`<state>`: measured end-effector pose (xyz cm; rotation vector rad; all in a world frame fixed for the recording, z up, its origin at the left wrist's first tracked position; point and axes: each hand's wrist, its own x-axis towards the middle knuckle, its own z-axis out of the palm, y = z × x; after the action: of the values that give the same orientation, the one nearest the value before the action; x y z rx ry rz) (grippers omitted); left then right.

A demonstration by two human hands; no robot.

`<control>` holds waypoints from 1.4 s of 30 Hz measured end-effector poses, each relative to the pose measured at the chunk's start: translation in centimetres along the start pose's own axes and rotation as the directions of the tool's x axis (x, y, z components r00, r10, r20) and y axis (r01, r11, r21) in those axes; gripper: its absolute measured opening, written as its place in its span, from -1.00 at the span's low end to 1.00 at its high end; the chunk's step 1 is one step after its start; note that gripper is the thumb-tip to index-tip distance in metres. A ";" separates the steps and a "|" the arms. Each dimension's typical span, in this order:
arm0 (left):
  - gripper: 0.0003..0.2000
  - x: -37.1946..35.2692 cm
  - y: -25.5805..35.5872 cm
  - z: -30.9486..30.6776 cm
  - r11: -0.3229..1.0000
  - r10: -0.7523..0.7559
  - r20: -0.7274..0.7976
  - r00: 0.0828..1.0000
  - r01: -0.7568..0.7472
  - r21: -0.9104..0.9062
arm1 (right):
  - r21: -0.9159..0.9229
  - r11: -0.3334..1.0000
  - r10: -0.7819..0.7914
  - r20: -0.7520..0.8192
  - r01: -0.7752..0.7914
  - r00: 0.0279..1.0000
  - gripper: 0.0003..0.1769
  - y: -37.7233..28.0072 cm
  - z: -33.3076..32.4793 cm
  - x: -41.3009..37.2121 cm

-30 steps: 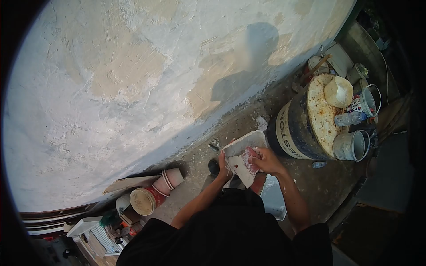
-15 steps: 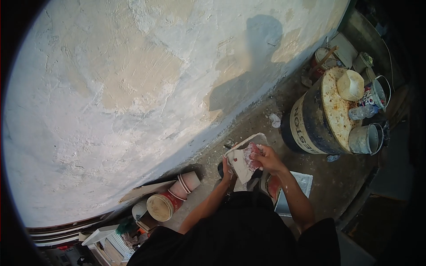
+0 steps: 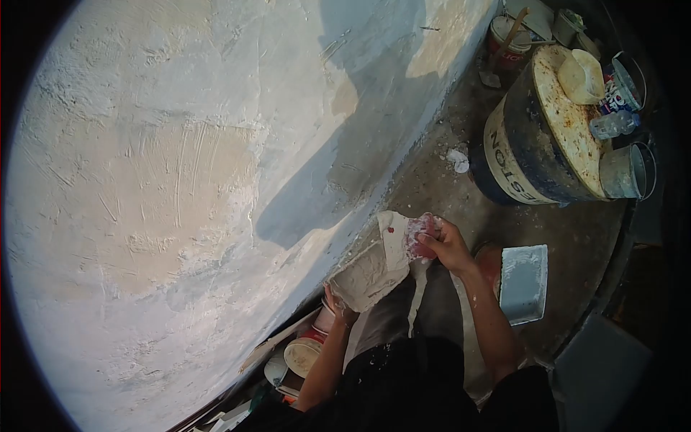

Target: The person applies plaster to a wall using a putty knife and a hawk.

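Note:
My left hand (image 3: pixel 338 306) grips the lower left end of a putty-smeared tray (image 3: pixel 363 281), its thumb side against the wall of the tray. My right hand (image 3: pixel 448 248) is closed around the red, putty-caked end of a putty spreader (image 3: pixel 392 245). The spreader's broad face is coated in whitish putty, and its lower edge meets the far end of the tray. Both are held in front of my legs, close to the wall (image 3: pixel 201 173), which bears patchy white and beige coats. Putty streaks mark my trousers.
A rusty-topped drum (image 3: pixel 518 155) stands at the right, with a plastic tub (image 3: pixel 581 76), a bottle (image 3: pixel 613 124) and a metal bucket (image 3: pixel 622 173) on top. A grey tray (image 3: pixel 523 284) lies to my right. Buckets (image 3: pixel 304 354) line the wall's foot; another bucket (image 3: pixel 509 45) is farther off.
The tray has swung down and left with my left hand, showing more of its inside. The spreader now stands higher, at its far end. My view has shifted, and my shadow moved along the wall.

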<state>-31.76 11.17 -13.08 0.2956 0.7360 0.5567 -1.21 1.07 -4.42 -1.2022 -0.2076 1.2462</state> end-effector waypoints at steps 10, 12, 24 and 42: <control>-0.17 -4.2 3.9 -7.6 0.921 0.248 -0.253 0.935 -0.147 0.361 | -0.476 0.874 -0.299 -0.366 0.099 0.881 -0.77 24.8 -0.2 22.0; -0.16 -3.7 4.1 -5.5 0.938 0.197 -0.214 0.957 -0.121 0.324 | -0.463 0.878 -0.302 -0.331 0.124 0.894 -0.79 28.3 3.3 24.1; -0.21 -2.7 3.6 -2.9 0.897 0.297 -0.247 0.922 -0.181 0.404 | -0.410 0.786 -0.531 -0.066 0.462 0.845 -0.70 24.8 8.6 18.1; -0.21 -3.4 3.5 -5.7 0.867 0.353 -0.304 0.885 -0.187 0.462 | 0.146 0.961 -0.116 -0.556 0.234 0.823 -0.87 33.5 2.3 26.1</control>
<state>-39.13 12.44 -13.71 0.7206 1.2086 0.7369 -13.14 18.01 -41.56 -1.2714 0.2277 0.7016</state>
